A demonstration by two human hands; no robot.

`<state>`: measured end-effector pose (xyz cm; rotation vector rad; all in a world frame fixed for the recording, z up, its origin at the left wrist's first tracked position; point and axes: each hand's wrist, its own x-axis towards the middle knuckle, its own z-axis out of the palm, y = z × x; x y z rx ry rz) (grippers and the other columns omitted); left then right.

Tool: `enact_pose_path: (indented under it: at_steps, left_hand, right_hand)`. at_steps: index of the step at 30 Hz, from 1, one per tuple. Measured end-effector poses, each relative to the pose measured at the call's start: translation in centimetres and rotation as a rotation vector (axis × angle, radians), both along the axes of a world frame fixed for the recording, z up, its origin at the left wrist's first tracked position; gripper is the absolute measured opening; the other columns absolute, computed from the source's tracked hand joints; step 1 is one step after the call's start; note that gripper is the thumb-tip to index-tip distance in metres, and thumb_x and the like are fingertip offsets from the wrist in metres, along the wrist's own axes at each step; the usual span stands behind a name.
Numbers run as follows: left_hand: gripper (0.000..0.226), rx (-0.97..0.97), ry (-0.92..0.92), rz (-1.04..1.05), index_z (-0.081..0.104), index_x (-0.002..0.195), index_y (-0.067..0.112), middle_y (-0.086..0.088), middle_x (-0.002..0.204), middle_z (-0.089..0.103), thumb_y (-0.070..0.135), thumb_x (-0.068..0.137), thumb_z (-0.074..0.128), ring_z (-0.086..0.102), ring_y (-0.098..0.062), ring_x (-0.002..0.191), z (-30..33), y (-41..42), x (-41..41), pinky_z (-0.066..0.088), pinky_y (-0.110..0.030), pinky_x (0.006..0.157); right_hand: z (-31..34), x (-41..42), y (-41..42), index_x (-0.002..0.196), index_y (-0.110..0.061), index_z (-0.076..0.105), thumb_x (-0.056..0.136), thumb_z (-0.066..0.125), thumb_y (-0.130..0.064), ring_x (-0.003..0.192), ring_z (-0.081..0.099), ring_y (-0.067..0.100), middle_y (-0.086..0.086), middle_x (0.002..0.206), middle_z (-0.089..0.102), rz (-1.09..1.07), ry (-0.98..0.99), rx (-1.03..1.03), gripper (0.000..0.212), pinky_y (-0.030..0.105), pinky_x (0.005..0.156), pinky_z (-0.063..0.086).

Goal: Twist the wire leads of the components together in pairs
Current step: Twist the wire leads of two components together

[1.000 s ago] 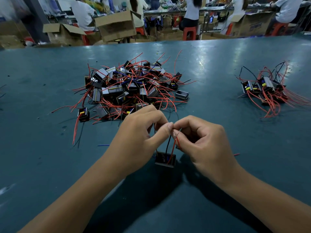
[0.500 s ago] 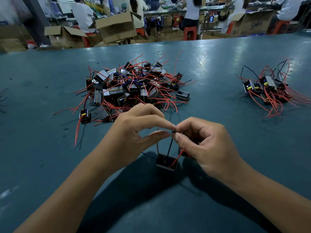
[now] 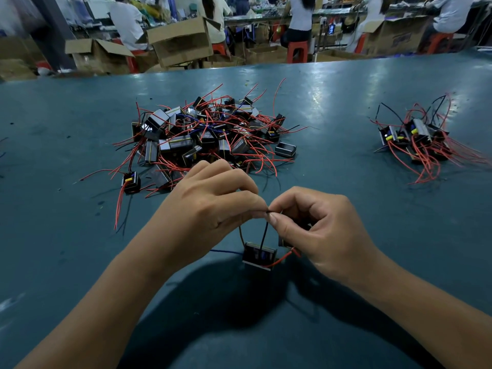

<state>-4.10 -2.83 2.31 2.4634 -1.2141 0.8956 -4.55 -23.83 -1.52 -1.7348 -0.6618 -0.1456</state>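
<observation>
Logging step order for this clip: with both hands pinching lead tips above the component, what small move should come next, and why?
Probably roll the pinched tips together: left hand and right hand meet on the black lead ends above the component, and no finished twist shows.

Nothing readable — print on a far cardboard box (image 3: pixel 399 39) blurs.

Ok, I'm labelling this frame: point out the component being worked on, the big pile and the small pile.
component (image 3: pixel 258 257): head view, its black body.
big pile (image 3: pixel 205 137): head view, pile's middle.
small pile (image 3: pixel 418 137): head view, pile's middle.
</observation>
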Motion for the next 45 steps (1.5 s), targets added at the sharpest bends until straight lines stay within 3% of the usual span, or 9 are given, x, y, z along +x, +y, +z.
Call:
enact_pose_path:
  at_steps: [4,8,11,17,21,26,32,35,45]
  left_hand:
    - [0.02,-0.125,0.188,0.018,0.07,0.086,0.012,0.003,0.083,0.06,0.025,0.097,0.059,0.052,-0.02,0.078,-0.3,-0.8,-0.4,0.043,-0.039,0.07]
    - [0.017,-0.356,0.538,0.059,0.064,0.079,0.021,0.012,0.07,0.052,0.026,0.095,0.061,0.048,-0.008,0.066,-0.8,-1.8,-0.9,0.037,-0.019,0.062]
    - [0.024,-0.546,0.764,0.075,0.066,0.072,0.027,0.012,0.056,0.047,0.026,0.096,0.067,0.037,-0.003,0.051,-1.0,-2.2,-1.0,0.029,-0.016,0.049]
    - [0.01,-0.454,0.569,0.121,0.078,0.091,0.023,0.013,0.079,0.069,0.027,0.089,0.068,0.066,-0.01,0.079,-0.6,-1.6,-1.4,0.049,-0.025,0.072]
    - [0.016,-0.271,0.363,0.146,0.079,0.094,0.026,0.014,0.082,0.069,0.033,0.087,0.066,0.063,-0.011,0.076,-0.6,-1.7,-1.5,0.039,-0.035,0.08]
    - [0.017,-0.25,0.152,0.117,0.077,0.1,0.022,0.008,0.091,0.067,0.018,0.084,0.074,0.061,-0.016,0.08,-0.4,-0.8,-0.7,0.042,-0.044,0.074]
    - [0.018,-0.05,-0.088,0.126,0.079,0.103,0.025,0.005,0.096,0.069,0.036,0.092,0.071,0.058,-0.019,0.082,-0.5,-0.4,-0.3,0.031,-0.031,0.075]
    - [0.018,0.004,-0.136,0.117,0.079,0.098,0.026,0.006,0.093,0.069,0.039,0.096,0.067,0.059,-0.023,0.076,-0.6,-0.4,-0.2,0.033,-0.034,0.072]
    - [0.025,0.083,-0.142,0.113,0.078,0.098,0.027,0.005,0.094,0.069,0.035,0.103,0.055,0.059,-0.023,0.075,-0.1,-0.2,-0.4,0.032,-0.035,0.073]
  right_hand:
    - [0.2,-0.1,0.0,0.082,-0.015,0.068,0.088,0.066,-0.015,0.05,0.043,0.003,0.002,0.058,0.055,-0.032,-0.07,-0.045,0.006,0.019,0.05,0.036]
    - [0.4,-0.3,0.1,0.082,-0.014,0.069,0.087,0.067,-0.013,0.049,0.042,0.006,0.0,0.056,0.053,-0.088,-0.121,-0.088,0.006,0.018,0.051,0.035]
    - [0.3,-0.2,0.1,0.081,-0.017,0.068,0.088,0.067,-0.012,0.047,0.046,0.014,0.003,0.055,0.055,-0.122,-0.117,-0.087,0.008,0.025,0.047,0.038]
    - [-0.1,0.4,0.1,0.08,-0.02,0.066,0.088,0.068,-0.017,0.046,0.048,0.006,-0.005,0.053,0.056,-0.145,0.024,0.02,0.009,0.031,0.046,0.045]
    - [-0.2,0.6,0.1,0.08,-0.02,0.067,0.086,0.067,-0.02,0.046,0.049,0.008,-0.005,0.053,0.056,-0.132,0.062,0.056,0.006,0.024,0.046,0.044]
    - [-0.2,0.6,-0.1,0.08,-0.019,0.066,0.085,0.068,-0.019,0.046,0.048,0.006,-0.007,0.053,0.055,-0.079,0.078,0.053,0.005,0.023,0.047,0.045]
    - [0.0,0.5,-0.4,0.084,-0.02,0.065,0.086,0.067,-0.021,0.049,0.05,0.026,0.01,0.059,0.059,-0.019,0.064,0.012,0.003,0.032,0.047,0.041]
    - [0.1,0.3,-0.3,0.084,-0.02,0.066,0.086,0.067,-0.021,0.05,0.048,0.028,0.013,0.06,0.057,0.001,0.059,0.025,0.002,0.038,0.048,0.039]
    - [0.1,0.3,-0.7,0.084,-0.021,0.067,0.087,0.067,-0.021,0.052,0.046,0.016,0.009,0.059,0.055,0.037,0.076,0.005,0.004,0.032,0.048,0.037]
